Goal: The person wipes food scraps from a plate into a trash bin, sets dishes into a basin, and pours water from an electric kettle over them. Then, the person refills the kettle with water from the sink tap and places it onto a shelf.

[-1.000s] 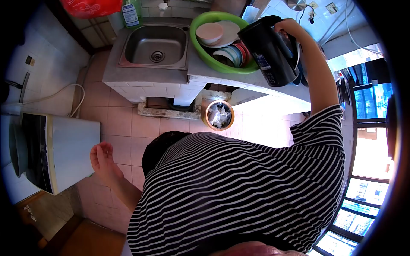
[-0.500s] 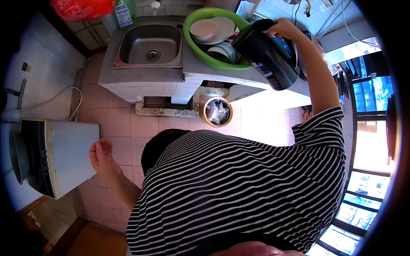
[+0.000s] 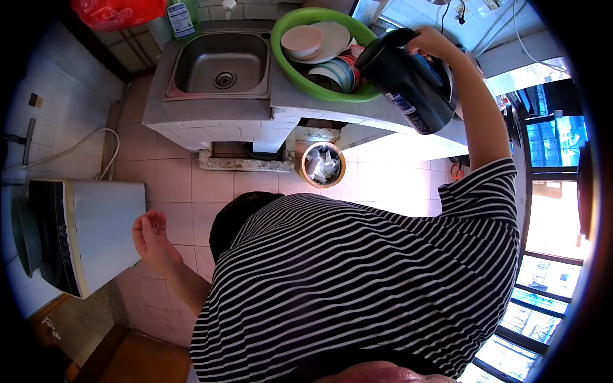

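Observation:
My right hand (image 3: 432, 45) grips the handle of a black kettle (image 3: 408, 83), which is tilted over the counter's front edge, its upper end close to the right rim of a green basin (image 3: 294, 76). The basin holds a pink bowl (image 3: 302, 41), a white plate (image 3: 335, 42) and striped bowls (image 3: 337, 73). My left hand (image 3: 152, 237) hangs in the air near the white appliance (image 3: 108, 223), with its fingers loosely curled and apart and nothing in it.
Left of the basin is a steel sink (image 3: 220, 64), with a green bottle (image 3: 182, 20) and a red bag (image 3: 118, 11) behind it. A bin with plastic bags (image 3: 322, 166) stands on the tiled floor below the counter (image 3: 319, 108).
The view has shifted a little, so the sink and basin sit further left. The kettle has tilted more. My left hand looks the same.

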### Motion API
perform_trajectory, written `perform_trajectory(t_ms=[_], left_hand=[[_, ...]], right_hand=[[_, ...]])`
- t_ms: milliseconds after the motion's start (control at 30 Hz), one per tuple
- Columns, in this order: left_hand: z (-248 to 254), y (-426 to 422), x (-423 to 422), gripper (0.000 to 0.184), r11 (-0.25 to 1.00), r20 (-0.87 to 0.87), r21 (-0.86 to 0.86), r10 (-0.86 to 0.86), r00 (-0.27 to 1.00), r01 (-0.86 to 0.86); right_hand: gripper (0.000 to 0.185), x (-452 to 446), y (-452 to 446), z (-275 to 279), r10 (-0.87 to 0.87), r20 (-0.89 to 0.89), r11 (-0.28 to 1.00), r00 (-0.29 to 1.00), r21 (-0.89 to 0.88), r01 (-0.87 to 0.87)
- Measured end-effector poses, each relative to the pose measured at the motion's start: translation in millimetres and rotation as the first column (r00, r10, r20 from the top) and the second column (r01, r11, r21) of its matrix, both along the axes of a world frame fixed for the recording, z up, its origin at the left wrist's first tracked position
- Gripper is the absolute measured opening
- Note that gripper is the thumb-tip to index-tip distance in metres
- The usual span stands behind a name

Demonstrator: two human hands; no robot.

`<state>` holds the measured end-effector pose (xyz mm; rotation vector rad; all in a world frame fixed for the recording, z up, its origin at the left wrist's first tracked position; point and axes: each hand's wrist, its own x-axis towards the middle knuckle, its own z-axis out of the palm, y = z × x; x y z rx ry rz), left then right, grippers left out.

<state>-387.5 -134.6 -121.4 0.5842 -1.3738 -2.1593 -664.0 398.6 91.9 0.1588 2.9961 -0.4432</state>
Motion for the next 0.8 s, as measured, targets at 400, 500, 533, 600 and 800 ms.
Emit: perform_trajectory(t_ms=[400,500,533,600,800], left_hand=[[-0.7,11.8,15.8,0.013,0.996,0.024,0.000,0.089,0.996,-0.089],[-4.0,13.8,23.8,0.012,0.993,0.019,0.002,0.116,0.993,-0.116],[-5.4,14.1,26.1,0.012,0.992,0.018,0.003,0.124,0.992,-0.124],[-6.3,15.4,29.6,0.012,0.991,0.019,0.000,0.137,0.990,-0.137],[-7.5,17.7,41.6,0.012,0.987,0.015,0.011,0.159,0.987,-0.160]], right_hand=[[0.015,-30.9,28.6,6.9,0.010,-0.031,1.000,0.999,0.029,-0.009],[0.016,-41.6,31.5,7.3,0.048,-0.040,0.997,0.998,0.068,-0.045],[0.016,-43.5,29.9,7.9,0.072,-0.037,0.993,0.997,0.099,-0.068],[0.016,-47.3,26.7,10.0,0.101,-0.051,0.983,0.994,0.157,-0.092],[0.019,-51.4,16.8,14.9,0.130,-0.090,0.940,0.987,0.327,-0.094]])
